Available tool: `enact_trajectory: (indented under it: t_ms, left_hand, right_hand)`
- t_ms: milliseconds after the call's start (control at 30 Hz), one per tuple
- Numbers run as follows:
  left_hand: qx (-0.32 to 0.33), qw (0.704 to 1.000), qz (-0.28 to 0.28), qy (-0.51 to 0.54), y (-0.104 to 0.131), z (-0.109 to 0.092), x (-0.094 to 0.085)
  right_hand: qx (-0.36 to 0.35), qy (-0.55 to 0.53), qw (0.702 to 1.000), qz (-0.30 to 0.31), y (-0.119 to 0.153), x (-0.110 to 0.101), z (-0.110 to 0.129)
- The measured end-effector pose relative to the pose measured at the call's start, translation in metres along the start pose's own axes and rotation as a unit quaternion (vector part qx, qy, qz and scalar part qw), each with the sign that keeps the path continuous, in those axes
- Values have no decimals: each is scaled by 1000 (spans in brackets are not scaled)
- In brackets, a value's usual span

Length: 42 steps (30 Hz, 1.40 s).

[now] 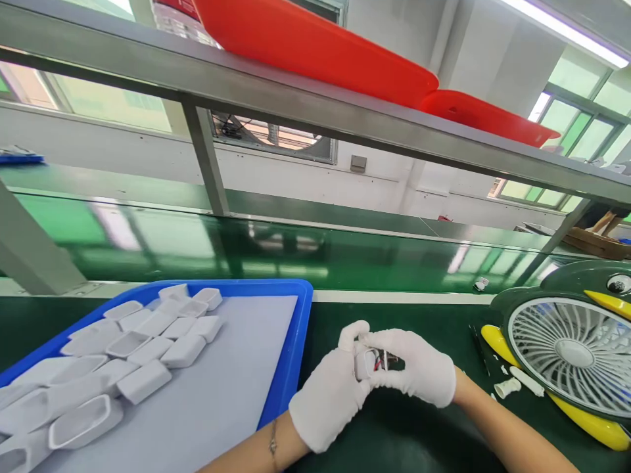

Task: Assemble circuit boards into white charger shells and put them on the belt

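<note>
My left hand (331, 394), in a white glove, grips a small white plastic housing (365, 364) above the green table. My right hand (417, 368), also gloved in white, pinches the housing's right side, where red and dark wires (378, 361) show between the fingers. The finer parts inside are too small to tell. Left of my hands lies a blue tray (304, 315) with a white sheet, holding several white plastic shells (145, 381), some with their hollow side up.
A green fan (574, 353) with yellow parts stands at the right. Beside it lie a thin black tool (479, 350) and white scraps (507, 387). A metal shelf (296, 98) with red trays (315, 49) crosses above. A basket (596, 243) sits far right.
</note>
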<state>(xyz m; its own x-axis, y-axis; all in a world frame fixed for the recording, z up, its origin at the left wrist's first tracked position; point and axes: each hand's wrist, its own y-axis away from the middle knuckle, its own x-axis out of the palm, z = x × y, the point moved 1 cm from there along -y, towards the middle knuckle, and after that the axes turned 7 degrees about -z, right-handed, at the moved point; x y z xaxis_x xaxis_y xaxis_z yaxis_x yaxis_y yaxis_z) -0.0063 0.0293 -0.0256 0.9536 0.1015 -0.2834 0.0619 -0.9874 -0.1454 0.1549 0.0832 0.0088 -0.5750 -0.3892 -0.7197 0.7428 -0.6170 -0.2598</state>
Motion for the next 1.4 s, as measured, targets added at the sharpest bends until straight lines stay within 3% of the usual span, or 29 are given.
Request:
enact_trajectory:
  t_ms: [100, 200, 333, 467, 600, 733, 867, 967, 1167, 1400]
  left_hand:
    - [73, 986, 58, -140, 9, 0, 2]
    - [118, 961, 106, -228, 17, -3, 4]
    - [104, 955, 135, -241, 24, -6, 6]
    - [63, 945, 158, -280, 24, -4, 7]
    - [50, 962, 139, -229, 23, -1, 5]
    - [74, 972, 111, -194, 22, -2, 4]
    - [119, 970, 94, -191, 22, 0, 4]
    - [142, 968, 71, -193, 23, 5, 3]
    - [133, 962, 85, -221, 26, 7, 3]
    - [178, 952, 52, -242, 32, 1, 2]
  right_hand:
    - [-24, 12, 999, -18, 21, -1, -2]
    - [9, -52, 997, -56, 41, 5, -4]
    - [63, -102, 990, -70, 57, 13, -3]
    - [71, -76, 986, -131, 63, 14, -2]
    - [56, -71, 983, -157, 66, 14, -4]
    - [-14, -80, 979, -189, 66, 14, -1]
    - [-64, -60, 982, -170, 63, 7, 8]
    - [-62, -38, 989, -127, 61, 1, 15]
    - [-42, -16, 996, -71, 59, -1, 17]
    - [-44, 0, 991, -124, 62, 8, 21]
